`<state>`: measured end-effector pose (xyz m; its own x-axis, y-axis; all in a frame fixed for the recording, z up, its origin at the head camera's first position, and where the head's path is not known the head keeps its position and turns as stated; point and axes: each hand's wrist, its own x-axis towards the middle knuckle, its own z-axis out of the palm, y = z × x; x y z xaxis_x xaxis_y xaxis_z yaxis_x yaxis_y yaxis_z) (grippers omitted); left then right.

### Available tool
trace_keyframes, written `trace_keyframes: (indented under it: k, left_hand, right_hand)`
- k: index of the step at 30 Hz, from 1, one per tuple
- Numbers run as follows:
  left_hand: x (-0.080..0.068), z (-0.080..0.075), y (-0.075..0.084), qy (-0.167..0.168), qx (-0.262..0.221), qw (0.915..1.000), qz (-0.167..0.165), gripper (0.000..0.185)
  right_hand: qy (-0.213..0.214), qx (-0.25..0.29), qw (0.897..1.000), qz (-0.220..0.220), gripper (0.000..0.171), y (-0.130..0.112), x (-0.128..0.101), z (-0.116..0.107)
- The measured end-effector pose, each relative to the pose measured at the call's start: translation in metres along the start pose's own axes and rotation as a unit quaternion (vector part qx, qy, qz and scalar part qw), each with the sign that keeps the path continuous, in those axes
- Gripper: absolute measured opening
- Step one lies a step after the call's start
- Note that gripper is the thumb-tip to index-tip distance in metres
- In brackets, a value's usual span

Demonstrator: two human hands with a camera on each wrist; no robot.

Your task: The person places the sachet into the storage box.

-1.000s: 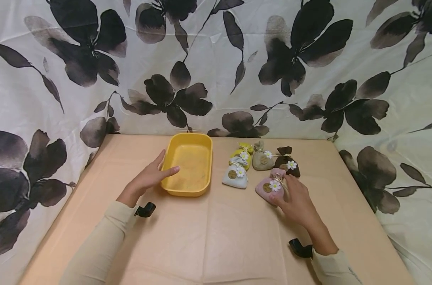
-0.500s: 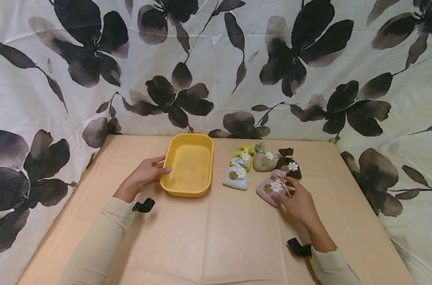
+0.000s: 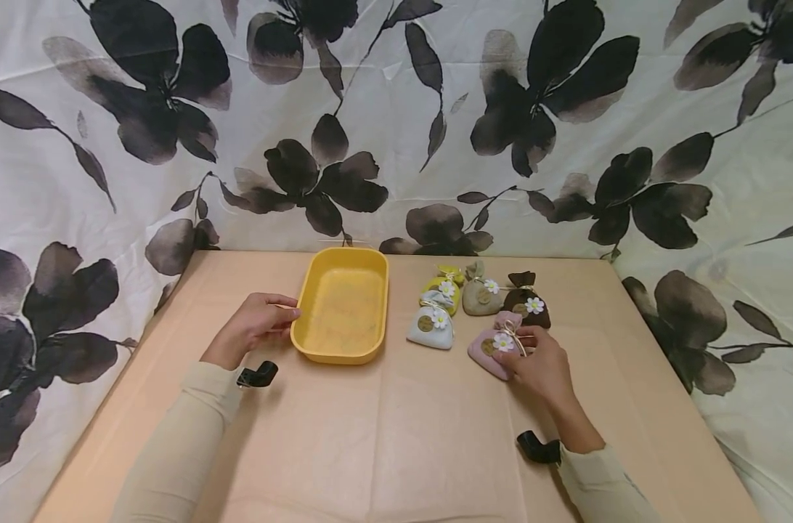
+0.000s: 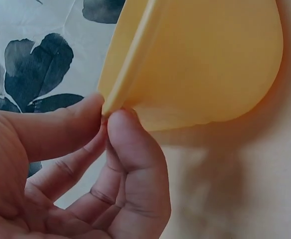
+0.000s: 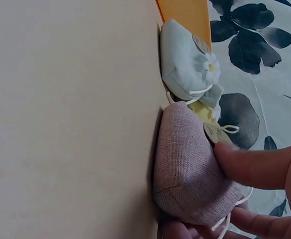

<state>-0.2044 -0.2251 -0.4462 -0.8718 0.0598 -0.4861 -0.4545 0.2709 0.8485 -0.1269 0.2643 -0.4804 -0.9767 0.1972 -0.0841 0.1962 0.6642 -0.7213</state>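
Note:
My left hand [image 3: 253,327] pinches the left rim of a yellow rectangular tub [image 3: 340,305]; in the left wrist view the thumb and index finger [image 4: 135,144] meet over the rim. A pink cloth sachet [image 3: 488,352], tied with cord and trimmed with a white flower and a round tag, is gripped by my right hand [image 3: 543,367]. The right wrist view shows the thumb on one side of the pink sachet [image 5: 190,164] and fingers curled beneath its other side.
Behind the pink sachet lie similar sachets: white [image 3: 430,327], yellow [image 3: 450,272], beige [image 3: 481,296] and dark brown [image 3: 527,305]. A floral cloth [image 3: 396,109] hangs at the back edge of the peach-covered table [image 3: 370,450].
My left hand has gone from spread along the tub's side, thumb over it, to pinching its rim. My right fingers have drawn in around the pink sachet, which stays nearly in place.

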Motion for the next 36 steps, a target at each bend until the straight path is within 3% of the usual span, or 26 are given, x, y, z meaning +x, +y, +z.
trace_keyframes:
  k: [7,18,29,36]
  left_hand:
    - [0.003,-0.002,0.002,0.001,-0.009,0.9998,-0.016,0.047]
    - [0.006,-0.006,-0.002,-0.004,-0.035,0.9992,-0.018,0.046]
    - [0.006,-0.007,-0.001,-0.012,-0.045,0.9986,-0.025,0.051]
    - [0.007,-0.005,-0.003,-0.018,-0.048,0.9983,-0.030,0.050]
  right_hand:
    - [0.021,0.032,0.999,0.000,0.048,0.000,0.006,0.000]
    - [0.043,0.076,0.996,-0.002,0.040,0.002,0.009,0.000]
    - [0.032,0.175,0.984,0.012,0.045,-0.012,0.011,-0.007]
    - [0.015,0.193,0.981,0.009,0.043,-0.025,0.012,-0.012]
